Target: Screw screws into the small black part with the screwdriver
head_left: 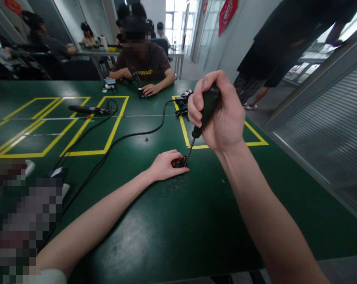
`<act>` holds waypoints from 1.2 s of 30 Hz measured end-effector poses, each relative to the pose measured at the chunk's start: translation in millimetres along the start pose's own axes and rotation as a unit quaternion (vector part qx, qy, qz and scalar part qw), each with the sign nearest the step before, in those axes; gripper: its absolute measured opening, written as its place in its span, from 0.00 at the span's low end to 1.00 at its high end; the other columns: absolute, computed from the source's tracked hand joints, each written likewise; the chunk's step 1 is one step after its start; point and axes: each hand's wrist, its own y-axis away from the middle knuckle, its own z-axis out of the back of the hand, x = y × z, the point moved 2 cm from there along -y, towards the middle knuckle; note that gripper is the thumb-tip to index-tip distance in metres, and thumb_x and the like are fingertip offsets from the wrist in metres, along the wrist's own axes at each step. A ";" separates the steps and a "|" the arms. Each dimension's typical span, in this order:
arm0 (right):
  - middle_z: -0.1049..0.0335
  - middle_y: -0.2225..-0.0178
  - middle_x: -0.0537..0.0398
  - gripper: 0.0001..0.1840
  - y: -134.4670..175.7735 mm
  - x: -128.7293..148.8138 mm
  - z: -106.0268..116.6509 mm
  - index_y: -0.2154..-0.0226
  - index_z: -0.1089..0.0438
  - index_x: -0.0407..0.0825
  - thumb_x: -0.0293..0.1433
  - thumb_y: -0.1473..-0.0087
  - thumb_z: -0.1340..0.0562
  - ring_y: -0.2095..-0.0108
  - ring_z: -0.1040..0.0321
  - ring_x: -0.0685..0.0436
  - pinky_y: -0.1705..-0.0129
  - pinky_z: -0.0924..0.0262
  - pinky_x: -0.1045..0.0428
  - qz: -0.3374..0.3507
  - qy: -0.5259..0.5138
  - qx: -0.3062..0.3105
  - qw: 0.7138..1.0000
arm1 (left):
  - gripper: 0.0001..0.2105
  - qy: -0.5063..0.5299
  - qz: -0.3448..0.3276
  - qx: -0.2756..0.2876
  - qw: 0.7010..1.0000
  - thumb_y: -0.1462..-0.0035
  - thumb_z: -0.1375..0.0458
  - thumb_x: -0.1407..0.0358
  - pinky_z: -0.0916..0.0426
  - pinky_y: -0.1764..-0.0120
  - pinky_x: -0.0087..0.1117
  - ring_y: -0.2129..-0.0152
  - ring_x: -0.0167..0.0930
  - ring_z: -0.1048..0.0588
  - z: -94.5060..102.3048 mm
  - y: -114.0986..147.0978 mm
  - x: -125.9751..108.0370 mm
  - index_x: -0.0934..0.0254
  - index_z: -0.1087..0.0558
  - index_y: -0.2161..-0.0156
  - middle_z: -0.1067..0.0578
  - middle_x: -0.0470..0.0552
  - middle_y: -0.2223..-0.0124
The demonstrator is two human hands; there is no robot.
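My right hand (225, 114) is wrapped round the dark handle of a screwdriver (206, 108), held up above the green table. Its thin metal shaft slants down to the left, and the tip meets a small dark part with a metal piece (183, 161). My left hand (166, 165) grips that small part against the tabletop, thumb in front and fingers behind. The fingers cover much of the part, so its kind cannot be made out.
Yellow tape outlines mark the green table (149, 244). A black cable (122, 137) crosses on the left towards a corded pen-shaped tool (88, 109). Dark small parts (183, 103) lie beyond my right hand. Across the table a person (143, 59) works; another person (285, 39) stands at right.
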 end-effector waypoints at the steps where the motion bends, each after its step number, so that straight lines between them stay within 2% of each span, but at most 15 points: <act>1: 0.44 0.82 0.64 0.28 0.7 -0.3 -1.8 0.75 0.37 0.54 0.58 0.47 0.32 0.86 0.55 0.52 0.86 0.64 0.54 -0.003 -0.004 0.012 1.000 | 0.20 -0.002 0.000 0.000 1.000 0.43 0.33 0.49 0.42 0.69 0.28 0.75 0.27 0.35 -0.1 -0.2 0.1 0.63 0.31 0.71 0.33 0.43 0.70; 5: 0.56 0.87 0.69 0.30 6.0 0.0 -7.5 0.76 0.42 0.55 0.62 0.42 0.40 0.90 0.68 0.53 0.88 0.72 0.53 0.003 0.006 0.030 1.000 | 0.20 -0.006 0.004 0.001 1.000 0.44 0.32 0.49 0.42 0.70 0.28 0.75 0.26 0.35 -0.2 -0.5 -0.4 0.64 0.31 0.71 0.33 0.43 0.70; 8: 0.59 0.89 0.72 0.30 9.3 0.9 -6.7 0.73 0.44 0.56 0.62 0.44 0.38 0.91 0.70 0.53 0.89 0.73 0.54 -0.005 0.032 0.013 0.999 | 0.20 -0.003 0.007 0.006 1.000 0.43 0.33 0.50 0.42 0.69 0.27 0.75 0.26 0.35 0.5 -0.2 -1.9 0.64 0.31 0.70 0.32 0.44 0.70; 10: 0.57 0.88 0.72 0.29 9.1 1.4 -2.8 0.73 0.44 0.56 0.59 0.44 0.35 0.91 0.67 0.53 0.89 0.71 0.54 0.008 0.043 -0.007 0.999 | 0.19 -0.001 0.008 0.008 1.000 0.43 0.33 0.50 0.41 0.69 0.27 0.74 0.27 0.34 1.2 0.1 -3.0 0.64 0.30 0.70 0.32 0.44 0.70; 14: 0.44 0.79 0.62 0.29 2.5 -0.3 10.5 0.77 0.42 0.54 0.57 0.44 0.34 0.84 0.50 0.51 0.86 0.60 0.52 0.071 0.073 -0.052 0.993 | 0.19 0.002 0.009 0.005 1.000 0.43 0.32 0.50 0.41 0.69 0.28 0.74 0.27 0.34 2.0 0.7 -2.7 0.64 0.30 0.70 0.31 0.44 0.69; 16: 0.46 0.78 0.61 0.28 -1.8 -3.1 17.0 0.78 0.42 0.55 0.55 0.44 0.34 0.81 0.47 0.48 0.84 0.54 0.51 0.098 0.093 -0.049 0.990 | 0.19 0.001 0.010 0.006 1.000 0.44 0.32 0.50 0.41 0.69 0.28 0.74 0.27 0.34 1.8 0.6 -1.7 0.64 0.30 0.71 0.32 0.44 0.69; 19: 0.51 0.80 0.61 0.23 -5.4 -7.3 25.3 0.79 0.42 0.55 0.47 0.39 0.37 0.80 0.46 0.47 0.79 0.45 0.50 0.169 0.128 -0.039 0.976 | 0.20 0.000 0.010 0.007 1.000 0.44 0.33 0.49 0.41 0.69 0.28 0.74 0.26 0.35 1.3 0.3 -0.7 0.64 0.31 0.71 0.32 0.44 0.70; 22: 0.48 0.78 0.62 0.16 -4.7 -11.2 32.2 0.75 0.39 0.55 0.41 0.36 0.41 0.83 0.46 0.49 0.81 0.48 0.52 0.228 0.151 -0.083 0.958 | 0.20 0.002 0.007 0.004 1.000 0.44 0.33 0.49 0.42 0.70 0.28 0.75 0.26 0.35 1.4 0.3 -0.9 0.64 0.30 0.71 0.32 0.44 0.70; 24: 0.47 0.77 0.63 0.13 -3.1 -13.3 35.1 0.71 0.38 0.55 0.42 0.35 0.42 0.84 0.47 0.51 0.83 0.50 0.53 0.242 0.166 -0.123 0.948 | 0.19 0.003 0.007 0.004 1.000 0.44 0.32 0.50 0.42 0.70 0.28 0.75 0.26 0.35 1.6 0.5 -1.5 0.64 0.30 0.71 0.32 0.43 0.70; 27: 0.47 0.75 0.63 0.15 -0.7 -15.0 35.4 0.69 0.38 0.55 0.44 0.34 0.42 0.85 0.46 0.55 0.84 0.51 0.56 0.268 0.187 -0.159 0.932 | 0.19 0.002 0.009 0.004 1.000 0.44 0.32 0.50 0.42 0.70 0.28 0.75 0.26 0.35 2.0 0.5 -2.5 0.64 0.30 0.71 0.32 0.43 0.70; 31: 0.48 0.74 0.65 0.18 1.4 -18.5 29.6 0.68 0.39 0.55 0.49 0.34 0.39 0.85 0.44 0.56 0.84 0.52 0.57 0.309 0.207 -0.144 0.917 | 0.19 -0.003 0.011 0.007 1.000 0.44 0.32 0.51 0.42 0.69 0.28 0.75 0.26 0.35 2.0 -0.1 -2.9 0.64 0.30 0.70 0.33 0.43 0.70; 36: 0.41 0.71 0.65 0.18 4.5 -23.6 30.7 0.64 0.36 0.56 0.47 0.41 0.29 0.82 0.41 0.56 0.82 0.45 0.57 0.317 0.258 -0.143 0.902 | 0.20 -0.006 0.010 0.009 1.000 0.43 0.33 0.50 0.41 0.70 0.28 0.75 0.26 0.35 1.7 -0.5 -2.1 0.63 0.31 0.71 0.33 0.43 0.70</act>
